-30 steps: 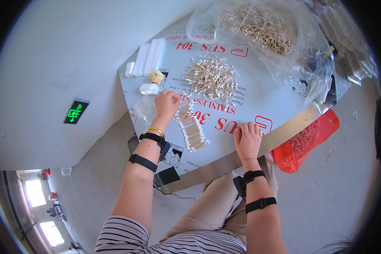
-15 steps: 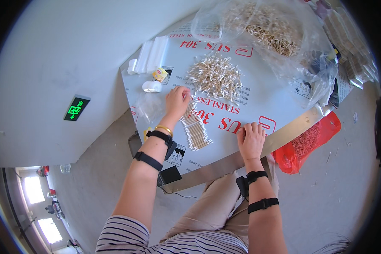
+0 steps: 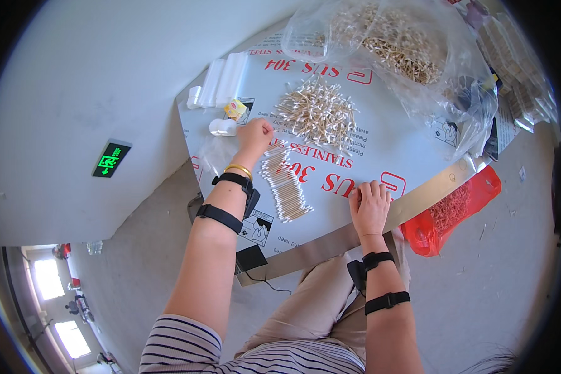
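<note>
My left hand [image 3: 254, 138] is closed, fingertips pinched together, just above the far end of a row of cotton swabs [image 3: 288, 190]. Whatever lies between those fingertips is too small to make out. The swabs in the row lie side by side, in a strip running toward me. Beyond it is a loose heap of cotton swabs [image 3: 318, 112], pointing every way. My right hand [image 3: 371, 206] rests on the table near its front edge, fingers slightly bent and apart, with nothing seen in it.
A large clear bag [image 3: 411, 56] of swabs stands at the far right of the table [image 3: 330, 218]. White rolled bags [image 3: 221, 81], a small yellow box [image 3: 235, 110] and a white roll [image 3: 223, 128] sit at left, beside the wall. A red bag [image 3: 424, 234] hangs below the right edge.
My left hand has shifted a little left and away from me, off the row's far end, uncovering more swabs there. My right hand has stayed in place.
</note>
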A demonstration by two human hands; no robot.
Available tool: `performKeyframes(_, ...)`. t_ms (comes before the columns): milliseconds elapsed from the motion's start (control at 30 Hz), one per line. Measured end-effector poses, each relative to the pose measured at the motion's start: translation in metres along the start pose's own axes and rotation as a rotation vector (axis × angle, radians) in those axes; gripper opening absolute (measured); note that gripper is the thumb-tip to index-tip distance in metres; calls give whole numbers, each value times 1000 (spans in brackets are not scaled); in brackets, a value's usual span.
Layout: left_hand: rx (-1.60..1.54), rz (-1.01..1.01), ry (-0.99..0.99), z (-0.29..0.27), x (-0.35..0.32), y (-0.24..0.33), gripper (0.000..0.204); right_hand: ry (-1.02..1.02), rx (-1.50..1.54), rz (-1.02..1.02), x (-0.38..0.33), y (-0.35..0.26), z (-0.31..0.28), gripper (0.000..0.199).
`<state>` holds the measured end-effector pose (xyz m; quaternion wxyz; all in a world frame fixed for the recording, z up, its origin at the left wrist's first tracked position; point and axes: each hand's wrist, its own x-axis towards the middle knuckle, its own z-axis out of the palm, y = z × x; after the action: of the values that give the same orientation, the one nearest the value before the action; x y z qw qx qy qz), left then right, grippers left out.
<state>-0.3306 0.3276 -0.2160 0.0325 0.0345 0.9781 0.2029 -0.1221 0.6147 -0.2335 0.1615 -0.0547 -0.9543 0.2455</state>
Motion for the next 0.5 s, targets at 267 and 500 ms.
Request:
performKeyframes(267,105,88,37,-14,-30,-11,17,2,2,-3,1,1,-1,12)
performKeyframes(500,45,153,-13,-9,-26,13,17,-14,-18,2,0,1,-2,13)
